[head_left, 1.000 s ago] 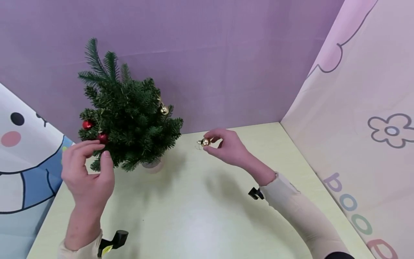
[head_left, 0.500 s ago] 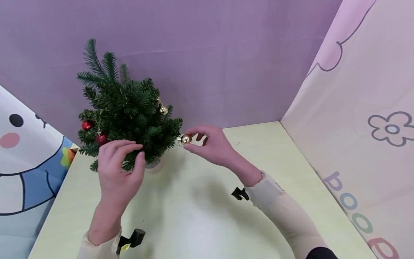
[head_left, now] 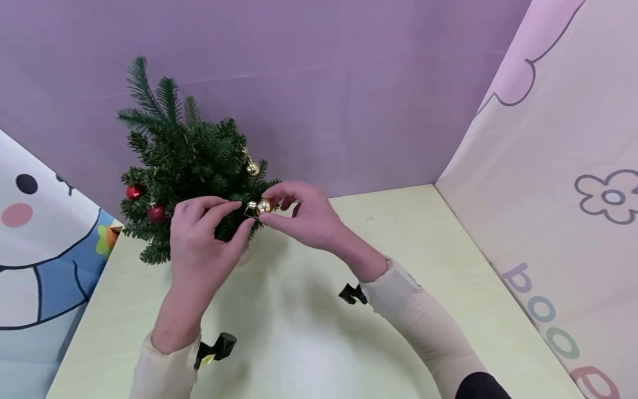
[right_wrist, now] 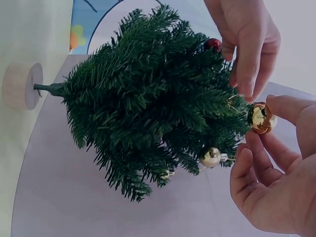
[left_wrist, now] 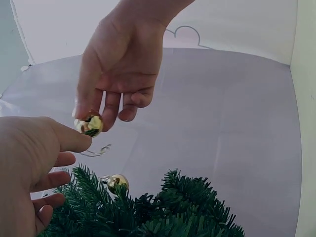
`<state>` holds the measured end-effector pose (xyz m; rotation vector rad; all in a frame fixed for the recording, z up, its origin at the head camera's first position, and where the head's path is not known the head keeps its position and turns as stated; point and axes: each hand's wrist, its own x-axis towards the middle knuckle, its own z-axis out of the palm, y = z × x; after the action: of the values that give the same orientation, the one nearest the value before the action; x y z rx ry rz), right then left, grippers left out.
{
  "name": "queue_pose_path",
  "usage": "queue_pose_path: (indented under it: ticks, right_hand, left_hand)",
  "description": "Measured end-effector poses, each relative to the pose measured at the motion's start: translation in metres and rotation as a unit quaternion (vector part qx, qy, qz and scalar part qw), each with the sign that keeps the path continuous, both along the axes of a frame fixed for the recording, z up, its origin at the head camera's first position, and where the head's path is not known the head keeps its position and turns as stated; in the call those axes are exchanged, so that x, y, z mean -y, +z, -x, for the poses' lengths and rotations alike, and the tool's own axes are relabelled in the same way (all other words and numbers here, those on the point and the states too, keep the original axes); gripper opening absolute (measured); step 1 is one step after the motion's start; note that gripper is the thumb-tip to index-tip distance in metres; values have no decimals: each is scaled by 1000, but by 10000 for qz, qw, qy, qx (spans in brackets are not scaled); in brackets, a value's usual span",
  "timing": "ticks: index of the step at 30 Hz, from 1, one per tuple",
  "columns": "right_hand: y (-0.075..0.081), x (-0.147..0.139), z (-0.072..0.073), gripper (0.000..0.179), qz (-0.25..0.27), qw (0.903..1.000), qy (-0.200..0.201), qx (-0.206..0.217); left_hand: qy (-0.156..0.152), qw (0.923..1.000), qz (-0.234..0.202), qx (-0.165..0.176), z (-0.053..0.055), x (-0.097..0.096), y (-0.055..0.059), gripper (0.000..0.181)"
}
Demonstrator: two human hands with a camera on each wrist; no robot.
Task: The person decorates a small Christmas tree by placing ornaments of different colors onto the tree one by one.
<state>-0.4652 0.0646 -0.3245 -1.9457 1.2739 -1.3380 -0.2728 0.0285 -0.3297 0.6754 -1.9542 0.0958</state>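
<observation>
In the head view my right hand [head_left: 309,219] pinches a small shiny gold bauble [head_left: 264,206] between thumb and fingertips. The bauble's cap and thin wire loop point left, towards my left hand [head_left: 206,238]. That hand's thumb and forefinger reach to either side of the loop, a gap showing between their tips. Seen from the left wrist, the thumb lies close by the bauble [left_wrist: 91,124], and a loose wire end [left_wrist: 98,150] hangs below it. Both hands are in front of a small artificial Christmas tree [head_left: 194,160], partly hiding its lower right branches.
Two red baubles [head_left: 157,213] hang on the tree's left side. A gold bauble [head_left: 252,168] hangs on its right. The tree's round wooden base [right_wrist: 22,86] stands on the pale table [head_left: 309,332]. A purple backdrop [head_left: 349,111] rises behind, with printed panels at both sides.
My right hand has carried the gold bauble leftward to the tree's right edge. My left hand has moved right, from beside the red baubles to the bauble's wire loop.
</observation>
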Motion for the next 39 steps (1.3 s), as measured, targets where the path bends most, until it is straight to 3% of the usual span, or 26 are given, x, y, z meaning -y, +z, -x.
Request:
queue_pose_path:
  ticks: [6,10,16,21,27,35,39]
  right_hand:
    - [23,-21,-7,25,-183,9994,175,214]
    - [24,-25,-5,26,-197,9990,267,296]
    - [-13,-4,3,26,-343,9988,249,263]
    - [-33,6,2,31,-254,9986,360,-300]
    - [-30,8,-12,25,340,9967,460,-583]
    - [-28,14,-23,10,613,9967,334,-415]
    - [-28,21,-22,11,706,9967,327,-223]
  left_hand:
    - [15,9999,-2,-107,6,1,3,17]
    - [148,9999,45,-48,6,2,5,11]
    - [667,9965,340,376,-3,-1,9,12]
    - [743,9924,557,808,-4,-4,11,13]
    - [483,9925,367,1061,1,-10,7,13]
    - [361,9947,287,920,-2,-13,7,12]
    - [474,9950,349,807,-1,-12,10,14]
